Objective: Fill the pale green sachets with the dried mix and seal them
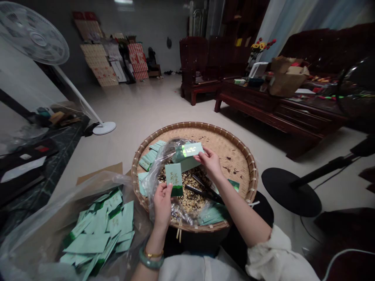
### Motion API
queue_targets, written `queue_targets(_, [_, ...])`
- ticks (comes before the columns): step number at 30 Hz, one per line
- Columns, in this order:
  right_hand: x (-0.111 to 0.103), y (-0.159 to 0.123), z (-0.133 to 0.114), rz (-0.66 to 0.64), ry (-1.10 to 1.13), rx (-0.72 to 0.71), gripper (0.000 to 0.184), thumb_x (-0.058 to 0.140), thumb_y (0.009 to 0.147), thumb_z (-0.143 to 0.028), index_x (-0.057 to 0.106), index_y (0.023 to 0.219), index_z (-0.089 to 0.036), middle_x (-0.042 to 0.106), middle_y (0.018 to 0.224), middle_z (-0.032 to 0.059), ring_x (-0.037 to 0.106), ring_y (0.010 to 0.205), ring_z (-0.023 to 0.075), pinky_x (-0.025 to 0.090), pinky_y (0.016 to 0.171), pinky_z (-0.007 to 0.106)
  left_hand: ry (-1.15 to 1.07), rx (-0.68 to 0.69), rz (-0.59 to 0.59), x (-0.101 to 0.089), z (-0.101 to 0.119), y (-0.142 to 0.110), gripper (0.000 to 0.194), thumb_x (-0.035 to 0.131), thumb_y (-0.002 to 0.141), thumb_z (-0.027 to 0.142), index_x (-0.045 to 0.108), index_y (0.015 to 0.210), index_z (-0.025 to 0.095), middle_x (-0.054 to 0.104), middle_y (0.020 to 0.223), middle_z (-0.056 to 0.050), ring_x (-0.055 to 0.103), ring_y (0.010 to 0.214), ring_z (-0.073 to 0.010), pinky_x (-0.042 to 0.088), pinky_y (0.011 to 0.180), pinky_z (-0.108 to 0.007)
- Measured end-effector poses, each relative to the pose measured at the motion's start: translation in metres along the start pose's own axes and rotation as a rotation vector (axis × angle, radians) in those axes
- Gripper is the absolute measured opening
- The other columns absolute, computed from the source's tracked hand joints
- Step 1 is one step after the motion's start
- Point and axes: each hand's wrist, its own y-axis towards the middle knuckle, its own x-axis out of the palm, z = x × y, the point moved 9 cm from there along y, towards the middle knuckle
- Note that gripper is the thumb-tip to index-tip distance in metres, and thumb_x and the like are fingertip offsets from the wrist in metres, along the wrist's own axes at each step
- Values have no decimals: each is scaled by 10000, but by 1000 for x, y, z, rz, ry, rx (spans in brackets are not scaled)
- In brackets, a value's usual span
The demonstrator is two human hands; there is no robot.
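My left hand (163,201) pinches a pale green packet (174,177) with gold writing and a dark green lower band. Another green packet (191,150), its print shining, is held by its right end in my right hand (209,160). Both packets are above a clear plastic bag (158,164) of dried, yellowish and dark flakes (187,183). Black tongs or a similar long tool (200,192) lie on the flakes below my right hand. The bag rests in a round woven bamboo tray (202,130), with more green packets (213,214) around it.
At the lower left, a plastic-lined box (35,230) holds many loose green packets (99,226). A white standing fan (104,128) is at left, a black round stand base (291,191) at right. A dark wooden table (263,101) stands behind.
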Motion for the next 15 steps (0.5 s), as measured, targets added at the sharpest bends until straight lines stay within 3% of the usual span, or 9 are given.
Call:
queue_targets(3, [12,3,-7,-60,-170,-60,523,642,761,-260,490,1253,-168,677,986,82,688,850,188,595,741,350,34,22,-17,3,8,-3,342,718,669,466,547,746,180,574,565,53,516,512,-98,371,492,-185])
queue_targets(6, [25,-31,-33,-119,-519,-340,485,602,815,-303,502,1283,-223,545,1279,130,600,1062,236,550,840,414,101,62,-39,6,17,-5,293,734,664,409,570,714,171,580,538,51,521,514,-98,385,530,-190])
queue_targets(8, [46,-64,-44,-288,-727,-531,411,577,848,-302,548,1254,-240,535,1297,110,512,1183,250,469,961,447,134,71,-53,9,19,-6,266,737,660,383,581,703,171,577,526,52,518,510,-99,381,529,-190])
queue_targets(10, [60,-92,-51,-396,-835,-688,388,577,854,-276,567,1240,-236,578,1233,108,513,1162,251,438,987,454,154,83,-60,12,21,-7,248,739,653,367,594,702,171,576,527,50,517,513,-100,379,530,-190])
queue_targets(15, [62,-116,-57,-383,-909,-886,355,489,899,-176,559,1243,-222,628,1132,111,538,1079,235,467,925,432,171,59,-98,19,18,-10,225,715,679,361,604,724,171,591,541,38,532,528,-114,395,538,-199])
